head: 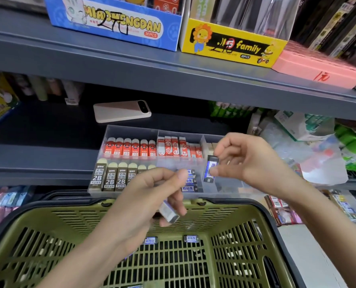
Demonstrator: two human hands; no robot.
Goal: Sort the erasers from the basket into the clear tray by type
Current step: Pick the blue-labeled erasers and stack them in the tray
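Sorting is being done at the front edge of a grey metal shelf [38, 142] carrying a clear plastic compartment tray [131, 129]. A blue-sleeved rectangular eraser [211, 169] is being pinched upright by the right hand [249, 163] above the tray's front right part, just beside matching blue erasers [190, 180]. A second eraser [168, 213] is being gripped by the left hand [152, 196] over an olive-green slotted plastic basket [235, 246]. Judged best: the pinched eraser being laid flat among its own kind, other rows being left undisturbed.

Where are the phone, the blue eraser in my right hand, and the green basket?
Phone [122, 111]: head view, middle of its pale back.
Blue eraser [210, 165]: head view, middle of its wrapper.
Green basket [231, 205]: head view, far rim.
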